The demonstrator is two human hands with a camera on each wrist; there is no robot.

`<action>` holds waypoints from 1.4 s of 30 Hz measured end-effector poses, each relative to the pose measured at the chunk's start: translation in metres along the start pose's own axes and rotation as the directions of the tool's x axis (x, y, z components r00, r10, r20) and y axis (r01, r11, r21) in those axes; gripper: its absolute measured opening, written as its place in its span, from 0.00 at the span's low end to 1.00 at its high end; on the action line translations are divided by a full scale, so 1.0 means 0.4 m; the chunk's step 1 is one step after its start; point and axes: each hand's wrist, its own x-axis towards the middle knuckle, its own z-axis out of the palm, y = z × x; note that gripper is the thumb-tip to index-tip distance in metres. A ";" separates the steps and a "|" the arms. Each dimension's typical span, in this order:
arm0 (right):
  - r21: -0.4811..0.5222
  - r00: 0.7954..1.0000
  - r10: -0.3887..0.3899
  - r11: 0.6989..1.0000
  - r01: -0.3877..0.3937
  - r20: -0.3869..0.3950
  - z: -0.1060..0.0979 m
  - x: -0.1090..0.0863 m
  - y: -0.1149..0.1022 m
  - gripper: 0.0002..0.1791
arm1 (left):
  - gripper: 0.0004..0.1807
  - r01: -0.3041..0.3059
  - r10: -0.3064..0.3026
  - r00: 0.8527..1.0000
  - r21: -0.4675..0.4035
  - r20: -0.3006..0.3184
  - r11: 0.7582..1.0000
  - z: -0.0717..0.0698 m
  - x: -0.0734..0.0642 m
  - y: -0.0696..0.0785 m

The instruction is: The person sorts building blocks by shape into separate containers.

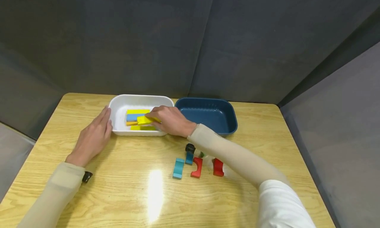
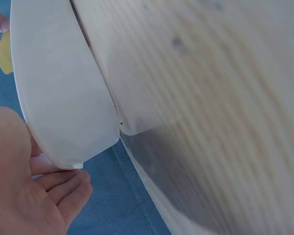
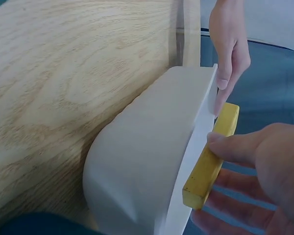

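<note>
My right hand (image 1: 173, 121) pinches a yellow block (image 3: 210, 159) between thumb and fingers, over the white tub (image 1: 118, 132). Inside the tub lie more blocks: a yellow one (image 1: 138, 111) at the back, a blue one (image 1: 134, 117) and another yellow one (image 1: 136, 128) near the front wall. An orange edge shows under the blue block. At the tub's left end, my left hand (image 1: 93, 137) rests against the outer wall with its fingers fairly straight. The left wrist view has this hand (image 2: 34, 191) touching the tub's corner.
A dark blue tub (image 1: 205, 114) stands right beside the white one. In front lie a light blue curved block (image 1: 178, 168), a red arch block (image 1: 197, 168), a dark blue block (image 1: 189, 158) and a red curved block (image 1: 218, 167). The right forearm partly hides a green piece (image 1: 202, 154).
</note>
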 end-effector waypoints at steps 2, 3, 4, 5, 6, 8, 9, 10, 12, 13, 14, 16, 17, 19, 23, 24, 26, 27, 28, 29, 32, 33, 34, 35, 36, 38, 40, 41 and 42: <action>0.003 1.000 0.002 1.000 -0.002 0.014 0.004 0.013 -0.002 0.20 | 0.32 -0.001 0.001 1.000 0.002 -0.001 1.000 0.000 0.000 0.000; 0.006 1.000 0.004 1.000 -0.004 0.021 0.006 0.020 -0.004 0.20 | 0.32 -0.001 0.001 1.000 0.004 -0.003 1.000 -0.001 0.001 0.000; 0.010 1.000 0.007 1.000 -0.007 0.029 0.008 0.027 -0.006 0.20 | 0.32 -0.003 0.003 1.000 0.006 -0.006 1.000 -0.001 0.001 0.000; 0.012 0.999 0.009 1.000 -0.009 0.037 0.011 0.034 -0.007 0.20 | 0.32 -0.002 0.002 1.000 0.007 -0.005 1.000 -0.001 0.002 0.000; 0.013 0.999 0.013 1.000 -0.014 0.046 0.014 0.040 -0.008 0.20 | 0.32 -0.002 0.002 1.000 0.007 -0.004 1.000 -0.001 0.003 0.000; 0.016 0.998 0.021 1.000 -0.022 0.064 0.021 0.051 -0.012 0.20 | 0.32 -0.003 0.003 1.000 0.008 -0.004 1.000 -0.001 0.003 0.002; 0.017 0.997 0.022 1.000 -0.023 0.071 0.025 0.056 -0.014 0.20 | 0.32 -0.002 0.002 1.000 0.007 -0.002 1.000 -0.001 0.002 0.003; 0.018 0.997 0.024 1.000 -0.026 0.078 0.029 0.061 -0.017 0.20 | 0.32 0.001 -0.001 1.000 0.007 0.001 1.000 -0.001 0.002 0.002; 0.012 0.996 0.029 0.999 -0.030 0.088 0.037 0.069 -0.022 0.20 | 0.32 0.004 -0.004 1.000 0.009 0.006 1.000 -0.001 0.000 0.002; 0.013 0.995 0.032 0.999 -0.033 0.090 0.041 0.073 -0.025 0.20 | 0.32 0.004 -0.004 1.000 0.011 0.006 1.000 -0.002 -0.001 0.002; 0.011 0.995 0.034 0.999 -0.035 0.088 0.044 0.076 -0.027 0.20 | 0.32 0.005 -0.005 1.000 0.012 0.007 1.000 -0.002 -0.002 0.001; 0.001 0.996 0.041 0.999 -0.041 0.085 0.050 0.082 -0.032 0.19 | 0.32 0.003 -0.003 1.000 0.014 0.003 1.000 -0.002 -0.002 0.000; -0.001 0.996 0.044 0.999 -0.045 0.081 0.052 0.085 -0.035 0.19 | 0.32 0.000 0.000 1.000 0.014 0.001 1.000 -0.002 -0.001 -0.001; -0.003 0.996 0.055 0.999 -0.054 0.074 0.056 0.090 -0.039 0.18 | 0.32 -0.003 0.003 1.000 0.012 -0.004 1.000 -0.003 -0.001 -0.001; 0.012 0.995 0.081 0.997 -0.082 0.065 0.063 0.098 -0.044 0.19 | 0.32 -0.002 0.002 1.000 0.003 0.004 1.000 -0.001 0.001 -0.001; 0.021 0.994 0.088 0.996 -0.089 0.063 0.065 0.099 -0.044 0.20 | 0.32 0.000 0.000 1.000 0.002 0.007 1.000 -0.001 0.000 -0.001; 0.036 0.993 0.100 0.994 -0.103 0.057 0.067 0.100 -0.043 0.22 | 0.32 0.002 -0.002 1.000 -0.006 0.014 1.000 0.001 0.001 -0.001; 0.040 0.993 0.103 0.994 -0.105 0.052 0.069 0.099 -0.042 0.23 | 0.32 0.003 -0.003 1.000 -0.008 0.015 1.000 0.002 0.001 -0.001; 0.047 0.993 0.105 0.993 -0.107 0.045 0.069 0.097 -0.042 0.24 | 0.32 0.005 -0.005 1.000 -0.011 0.016 1.000 0.003 0.001 -0.001; 0.048 0.994 0.105 0.993 -0.107 0.036 0.069 0.095 -0.040 0.24 | 0.32 0.005 -0.005 1.000 -0.011 0.018 1.000 0.004 0.001 -0.002; 0.044 0.996 0.094 0.995 -0.094 0.006 0.066 0.086 -0.037 0.23 | 0.32 0.005 -0.004 1.000 -0.014 0.020 1.000 0.005 0.001 -0.001; 0.040 0.996 0.089 0.995 -0.089 -0.005 0.065 0.083 -0.036 0.23 | 0.33 0.005 -0.005 1.000 -0.012 0.020 1.000 0.005 0.001 -0.002; 0.036 0.996 0.086 0.996 -0.086 -0.013 0.064 0.080 -0.035 0.23 | 0.33 0.005 -0.004 1.000 -0.011 0.020 1.000 0.005 0.001 -0.001; 0.028 0.996 0.084 0.996 -0.083 -0.020 0.063 0.078 -0.034 0.23 | 0.32 0.003 -0.003 1.000 -0.008 0.019 1.000 0.005 0.000 -0.002; 0.022 0.996 0.083 0.996 -0.082 -0.024 0.062 0.076 -0.034 0.24 | 0.32 0.002 -0.002 1.000 -0.007 0.016 1.000 0.004 0.000 -0.002; 0.007 0.996 0.084 0.996 -0.083 -0.029 0.060 0.073 -0.033 0.24 | 0.32 -0.002 0.002 1.000 -0.003 0.010 1.000 0.004 0.000 -0.004; -0.003 0.996 0.085 0.996 -0.085 -0.028 0.058 0.070 -0.032 0.24 | 0.32 -0.010 0.010 1.000 0.001 0.000 1.000 0.003 0.000 -0.004; -0.007 0.996 0.084 0.996 -0.084 -0.027 0.057 0.069 -0.032 0.24 | 0.32 -0.013 0.013 1.000 0.003 -0.004 1.000 0.003 0.000 -0.004; -0.008 0.996 0.083 0.997 -0.083 -0.026 0.056 0.068 -0.033 0.24 | 0.32 -0.014 0.014 1.000 0.002 -0.006 1.000 0.003 -0.001 -0.004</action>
